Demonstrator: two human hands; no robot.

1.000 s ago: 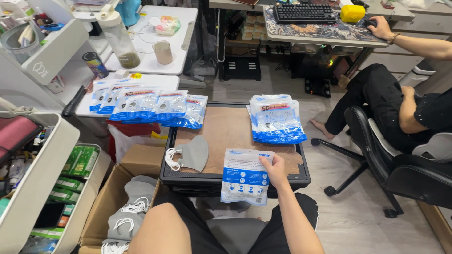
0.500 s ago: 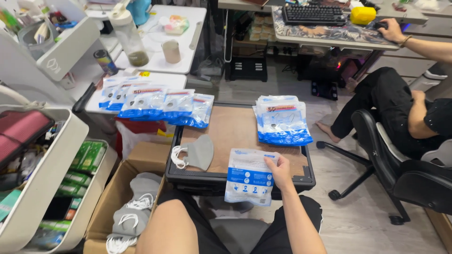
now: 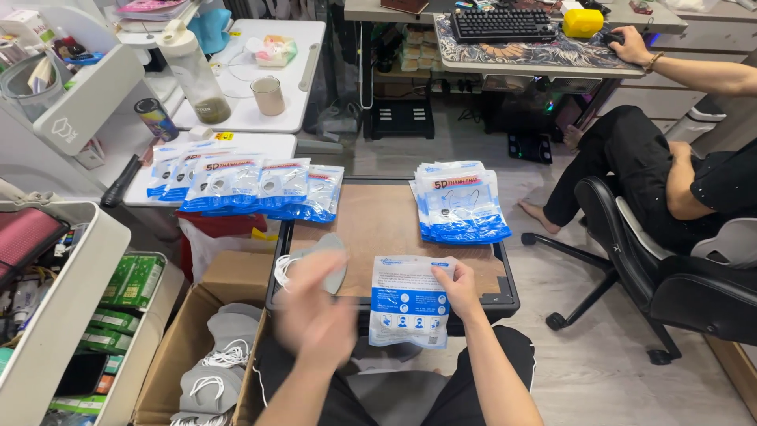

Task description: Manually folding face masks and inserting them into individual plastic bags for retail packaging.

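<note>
Right hand [image 3: 457, 288]: closed on the upper right corner of a flat white-and-blue mask packet [image 3: 408, 301], printed side up. The packet hangs over the front edge of the small brown worktop [image 3: 386, 221], above the person's lap.

Left hand [image 3: 314, 312]: blurred by motion, fingers spread wide, holding nothing that can be made out. It lies just in front of a single grey face mask [image 3: 315, 256] with white ear loops, which rests at the worktop's front left corner; whether hand and mask touch cannot be told.

Stack of packets [image 3: 459, 201]: same blue-and-white kind, piled on the far right part of the worktop, slightly overhanging its edge.

Row of packets [image 3: 248, 188]: fanned in an overlapping line across a low white table just left of the worktop, its right end reaching onto the worktop's far left corner.

Cardboard box [image 3: 206, 347]: open, on the floor left of the person's knees, with loose grey masks inside.

Other person [image 3: 678, 170]: seated in a black office chair to the right, one hand on a mouse at a desk with a keyboard.
</note>
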